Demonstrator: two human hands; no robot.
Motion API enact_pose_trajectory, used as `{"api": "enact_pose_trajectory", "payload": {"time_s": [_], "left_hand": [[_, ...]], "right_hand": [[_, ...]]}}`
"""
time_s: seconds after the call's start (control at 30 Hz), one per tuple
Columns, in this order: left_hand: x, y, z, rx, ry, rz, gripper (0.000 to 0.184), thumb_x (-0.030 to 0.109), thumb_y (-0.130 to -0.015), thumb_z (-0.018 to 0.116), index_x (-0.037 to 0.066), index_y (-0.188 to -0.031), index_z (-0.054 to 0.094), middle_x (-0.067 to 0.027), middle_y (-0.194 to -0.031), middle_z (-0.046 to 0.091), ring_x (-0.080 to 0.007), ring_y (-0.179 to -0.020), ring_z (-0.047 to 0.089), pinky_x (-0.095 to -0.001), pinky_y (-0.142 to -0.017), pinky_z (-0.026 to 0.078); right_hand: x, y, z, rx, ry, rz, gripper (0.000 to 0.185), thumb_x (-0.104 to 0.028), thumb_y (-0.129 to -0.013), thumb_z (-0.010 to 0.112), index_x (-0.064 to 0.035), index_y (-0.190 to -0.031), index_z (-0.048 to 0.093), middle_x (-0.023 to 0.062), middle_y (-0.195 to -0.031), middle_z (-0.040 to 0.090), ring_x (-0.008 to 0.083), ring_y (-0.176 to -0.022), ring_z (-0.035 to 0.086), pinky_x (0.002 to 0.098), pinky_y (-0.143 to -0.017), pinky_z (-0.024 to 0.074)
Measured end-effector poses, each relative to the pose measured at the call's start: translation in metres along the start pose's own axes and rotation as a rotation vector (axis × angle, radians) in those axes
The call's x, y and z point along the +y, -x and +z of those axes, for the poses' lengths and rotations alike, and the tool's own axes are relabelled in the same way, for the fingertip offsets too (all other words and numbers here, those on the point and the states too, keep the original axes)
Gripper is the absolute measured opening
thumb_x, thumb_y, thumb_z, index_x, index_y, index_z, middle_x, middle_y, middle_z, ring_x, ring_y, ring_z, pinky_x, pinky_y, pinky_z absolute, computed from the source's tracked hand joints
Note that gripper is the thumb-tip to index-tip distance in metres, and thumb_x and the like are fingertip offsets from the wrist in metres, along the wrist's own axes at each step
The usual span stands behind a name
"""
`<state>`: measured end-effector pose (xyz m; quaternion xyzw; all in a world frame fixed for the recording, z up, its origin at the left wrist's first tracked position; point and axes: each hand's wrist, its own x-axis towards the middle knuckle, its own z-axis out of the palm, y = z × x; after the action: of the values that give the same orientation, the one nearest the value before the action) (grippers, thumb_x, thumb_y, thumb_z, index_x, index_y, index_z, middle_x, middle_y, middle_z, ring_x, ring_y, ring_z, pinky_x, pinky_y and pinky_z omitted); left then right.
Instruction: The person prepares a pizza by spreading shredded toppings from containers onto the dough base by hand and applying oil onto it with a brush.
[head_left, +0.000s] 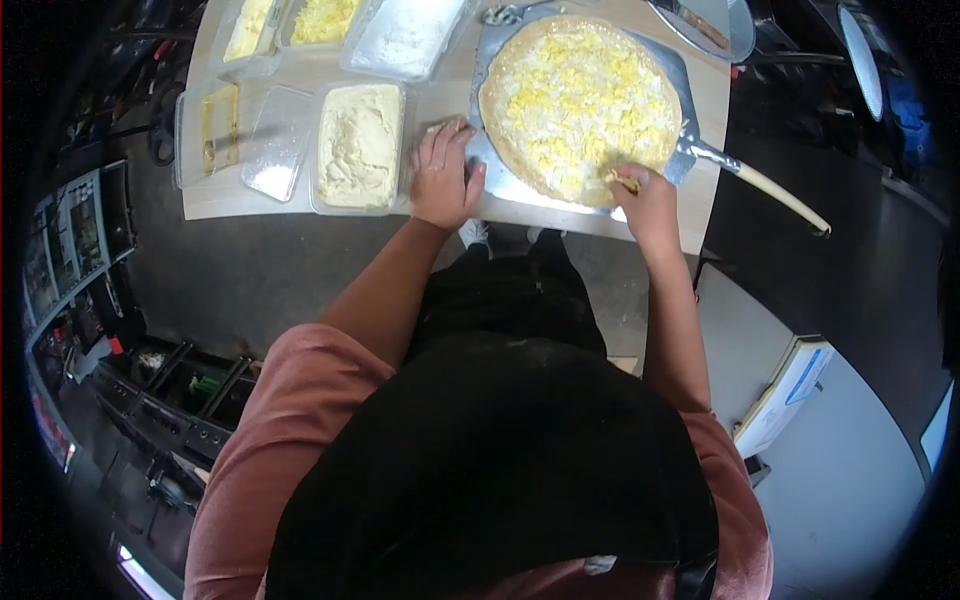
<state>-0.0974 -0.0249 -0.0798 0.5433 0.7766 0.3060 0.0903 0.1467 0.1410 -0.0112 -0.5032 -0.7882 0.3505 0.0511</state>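
Note:
A round flat pizza base (585, 110), strewn with white and yellow shreds, lies on a metal pizza peel (492, 165). At the base's near right edge is my right hand (645, 200), fingers pinched around some yellow shreds (625, 183). My left hand (443, 178) lies on the table between the peel and a tub of pale creamy spread (358, 148), its fingers stretched out. Something whitish shows at its fingertips, too small to make out.
At the back left stand a tub of yellow shreds (318, 20), a tub with yellow contents (250, 28) and a tub of white powder (405, 35). Clear lids (277, 145) lie at left. The peel's handle (780, 198) juts past the table's right edge. A metal bowl (738, 35) sits behind.

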Motion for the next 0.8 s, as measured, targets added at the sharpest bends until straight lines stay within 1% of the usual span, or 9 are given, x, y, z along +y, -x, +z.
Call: {"api": "enact_pose_trajectory", "payload": {"time_s": [0.03, 0.13, 0.17, 0.27, 0.3, 0.4, 0.53, 0.73, 0.8], "left_hand": [[0.000, -0.002, 0.001, 0.008, 0.002, 0.003, 0.050, 0.022, -0.085, 0.060, 0.005, -0.131, 0.051, -0.0149, -0.138, 0.049, -0.0378, -0.127, 0.041, -0.0505, -0.107, 0.028], [0.001, 0.000, 0.002, -0.001, 0.017, -0.003, 0.050, 0.021, -0.085, 0.060, 0.005, -0.132, 0.051, -0.0145, -0.139, 0.049, -0.0377, -0.128, 0.041, -0.0503, -0.108, 0.027], [-0.001, -0.002, 0.002, 0.001, 0.018, -0.001, 0.050, 0.021, -0.085, 0.060, 0.005, -0.132, 0.051, -0.0145, -0.139, 0.049, -0.0377, -0.128, 0.040, -0.0503, -0.108, 0.027], [-0.001, -0.001, 0.003, 0.010, -0.004, 0.002, 0.049, 0.021, -0.086, 0.060, 0.005, -0.132, 0.051, -0.0143, -0.138, 0.049, -0.0377, -0.129, 0.040, -0.0505, -0.109, 0.027], [-0.001, 0.000, 0.003, 0.008, -0.003, -0.001, 0.049, 0.021, -0.086, 0.060, 0.005, -0.132, 0.051, -0.0143, -0.138, 0.049, -0.0377, -0.129, 0.040, -0.0506, -0.109, 0.027], [-0.002, -0.001, 0.004, 0.008, 0.001, -0.001, 0.050, 0.021, -0.085, 0.060, 0.005, -0.131, 0.051, -0.0144, -0.138, 0.049, -0.0378, -0.129, 0.039, -0.0507, -0.109, 0.027], [-0.002, 0.000, 0.005, 0.014, 0.005, 0.005, 0.050, 0.020, -0.085, 0.060, 0.005, -0.131, 0.051, -0.0149, -0.138, 0.049, -0.0377, -0.128, 0.040, -0.0507, -0.108, 0.027], [0.000, -0.002, 0.003, 0.013, 0.007, 0.009, 0.049, 0.020, -0.085, 0.060, 0.005, -0.131, 0.052, -0.0157, -0.136, 0.049, -0.0380, -0.127, 0.041, -0.0508, -0.107, 0.028], [0.000, -0.002, 0.003, 0.014, 0.008, 0.011, 0.049, 0.019, -0.085, 0.060, 0.005, -0.131, 0.052, -0.0159, -0.136, 0.050, -0.0380, -0.127, 0.041, -0.0508, -0.107, 0.028]], "right_hand": [[0.003, -0.008, -0.003, 0.044, 0.031, -0.036, 0.023, -0.008, -0.082, 0.069, 0.0028, -0.102, 0.072, 0.0213, -0.093, 0.072, 0.0288, -0.083, 0.072, 0.0330, -0.077, 0.0542], [0.013, -0.012, -0.019, 0.014, -0.061, 0.066, 0.022, -0.008, -0.082, 0.069, 0.0027, -0.102, 0.072, 0.0214, -0.094, 0.072, 0.0286, -0.083, 0.072, 0.0332, -0.076, 0.0541], [0.024, -0.016, -0.021, 0.032, -0.035, 0.022, 0.023, -0.008, -0.083, 0.068, 0.0025, -0.102, 0.072, 0.0211, -0.092, 0.072, 0.0271, -0.082, 0.072, 0.0331, -0.074, 0.0542], [0.061, -0.036, -0.022, 0.005, -0.175, 0.122, 0.023, -0.009, -0.083, 0.068, 0.0020, -0.103, 0.072, 0.0210, -0.090, 0.072, 0.0273, -0.082, 0.072, 0.0336, -0.074, 0.0540], [0.055, -0.040, -0.028, -0.013, -0.211, 0.194, 0.026, -0.011, -0.081, 0.069, 0.0023, -0.103, 0.071, 0.0211, -0.089, 0.072, 0.0285, -0.083, 0.072, 0.0347, -0.075, 0.0536], [0.028, -0.045, -0.042, 0.053, 0.056, 0.089, 0.027, -0.011, -0.080, 0.071, 0.0027, -0.104, 0.071, 0.0210, -0.090, 0.072, 0.0295, -0.084, 0.072, 0.0355, -0.076, 0.0535], [0.048, -0.060, -0.045, 0.048, 0.130, -0.048, 0.029, -0.012, -0.078, 0.074, 0.0029, -0.103, 0.071, 0.0211, -0.090, 0.072, 0.0300, -0.084, 0.071, 0.0354, -0.077, 0.0535], [0.063, -0.083, -0.048, 0.038, -0.131, 0.119, 0.028, -0.013, -0.077, 0.075, 0.0009, -0.101, 0.073, 0.0209, -0.085, 0.072, 0.0284, -0.082, 0.072, 0.0341, -0.076, 0.0537], [0.039, -0.085, -0.056, 0.081, 0.031, 0.127, 0.025, -0.014, -0.077, 0.075, -0.0006, -0.099, 0.074, 0.0211, -0.085, 0.072, 0.0295, -0.082, 0.072, 0.0347, -0.076, 0.0540]]}}
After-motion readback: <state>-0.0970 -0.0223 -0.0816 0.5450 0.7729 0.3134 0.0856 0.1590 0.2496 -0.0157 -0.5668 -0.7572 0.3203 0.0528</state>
